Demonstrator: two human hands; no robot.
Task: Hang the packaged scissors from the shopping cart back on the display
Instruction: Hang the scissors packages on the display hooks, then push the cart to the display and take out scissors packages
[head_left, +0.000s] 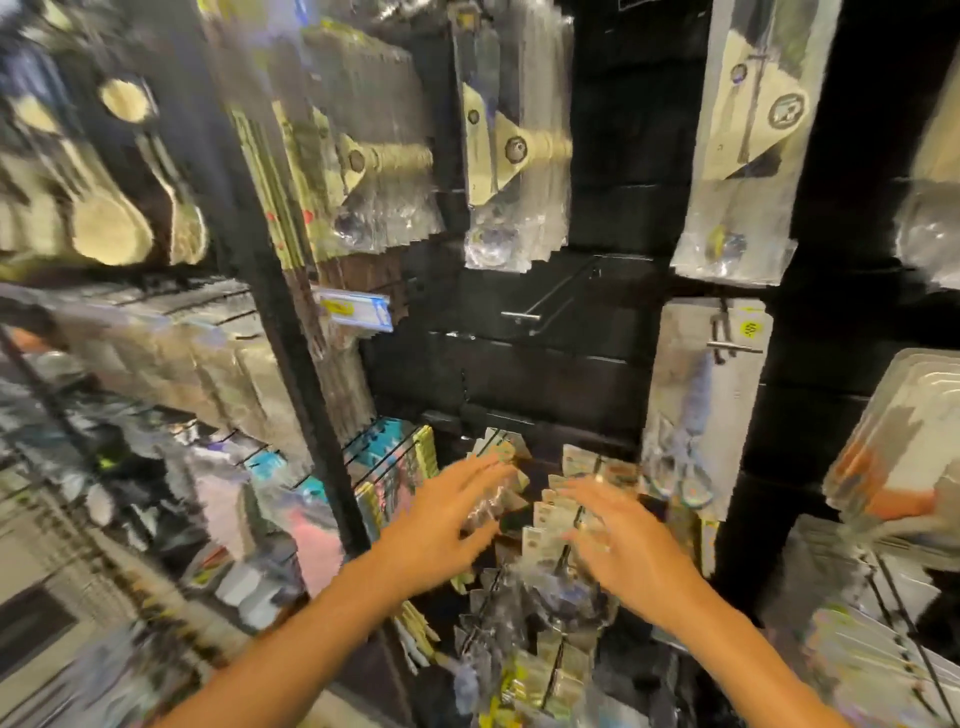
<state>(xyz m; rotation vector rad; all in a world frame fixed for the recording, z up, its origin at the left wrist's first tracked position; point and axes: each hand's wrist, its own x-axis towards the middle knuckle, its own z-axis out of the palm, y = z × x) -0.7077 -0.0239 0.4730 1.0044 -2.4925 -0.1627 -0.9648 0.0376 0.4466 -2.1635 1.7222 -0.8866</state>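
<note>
A packaged pair of scissors (691, 415) hangs on the black display wall (519, 364), on a hook at the upper edge of its card, well to the right of centre. Its clear wrapping blurs the blades, but the round handles show near the bottom of the pack. Just left of it an empty metal hook (540, 306) sticks out from the wall with nothing on it.

Lower down, both hands reach forward side by side, a small gap between them. The left hand (447, 514) has its fingers spread and straight over a row of small carded packages (498, 467). The right hand (618, 535) is likewise spread, fingers extended over a neighbouring stack of small cards (550, 519) on a peg. Neither hand clearly holds anything; the motion blur makes it hard to tell whether the fingertips touch the packs.

Higher up hang longer clear packs with cream-coloured card inserts (514, 150), several deep on their hooks. To the far left, wooden spoons (109, 228) hang in another bay, beyond a dark upright post (291, 312). A blue and yellow price tag (353, 309) sits by that post.
</note>
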